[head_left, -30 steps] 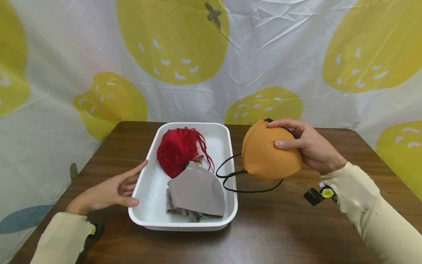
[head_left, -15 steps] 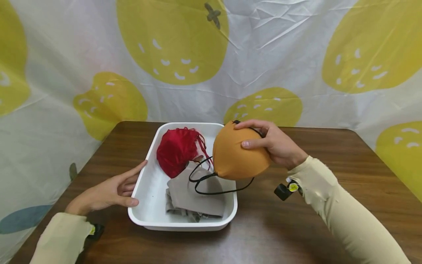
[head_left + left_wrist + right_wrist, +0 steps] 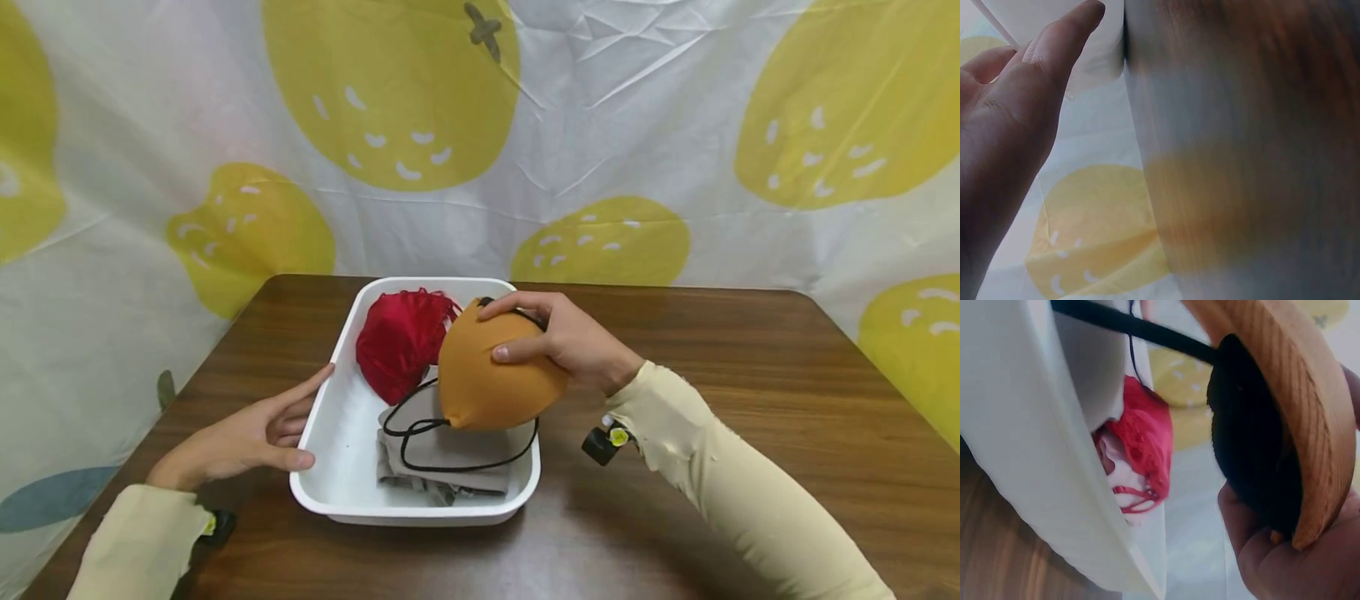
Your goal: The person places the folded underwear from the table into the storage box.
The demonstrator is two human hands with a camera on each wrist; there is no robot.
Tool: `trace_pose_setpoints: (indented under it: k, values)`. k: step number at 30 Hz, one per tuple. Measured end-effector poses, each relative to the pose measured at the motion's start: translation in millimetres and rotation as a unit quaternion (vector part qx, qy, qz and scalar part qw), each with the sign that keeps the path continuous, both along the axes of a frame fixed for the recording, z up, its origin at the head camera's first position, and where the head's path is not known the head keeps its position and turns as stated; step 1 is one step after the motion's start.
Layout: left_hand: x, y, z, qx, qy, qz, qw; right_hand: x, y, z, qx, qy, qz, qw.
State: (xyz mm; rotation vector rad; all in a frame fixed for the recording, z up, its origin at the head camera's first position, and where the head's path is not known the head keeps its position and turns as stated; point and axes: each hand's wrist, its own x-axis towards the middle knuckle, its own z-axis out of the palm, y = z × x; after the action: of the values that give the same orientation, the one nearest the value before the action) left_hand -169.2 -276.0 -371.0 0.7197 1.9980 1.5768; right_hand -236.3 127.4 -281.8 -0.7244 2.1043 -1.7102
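An orange cloth face mask (image 3: 498,375) with black ear loops is in my right hand (image 3: 577,337), thumb on its outer face and fingers over its upper edge. It hangs tilted above the right half of a white tray (image 3: 322,492), partly covering a grey mask (image 3: 465,454) lying inside. In the right wrist view, the black lining (image 3: 1254,431) of the orange mask shows. A red satin mask (image 3: 397,342) with thin red ties lies at the tray's back left. My left hand (image 3: 240,437) rests against the tray's left side, thumb and index finger spread along the rim.
The tray stands on a brown wooden table (image 3: 705,383). Behind it hangs a white curtain (image 3: 450,225) with yellow fruit prints. Each wrist wears a small black camera, such as the right wrist camera (image 3: 600,446).
My right hand has carried the orange mask left from beside the tray to over it, and lower in the last half second. The left hand and tray have stayed in place.
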Motion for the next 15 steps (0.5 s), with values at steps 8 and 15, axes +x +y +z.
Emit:
trace_pose_setpoints:
  k: [8,15]
  values:
    - [0.6,0.0,-1.8,0.002,0.007,-0.006,1.0000,3.9,-19.7,-15.3,0.077,0.039,0.003,0.9962]
    - [0.2,-0.4,-1.4,-0.004,0.010,-0.001,0.9999,8.7,-29.2,-21.1,0.054,0.004,0.056,0.9970]
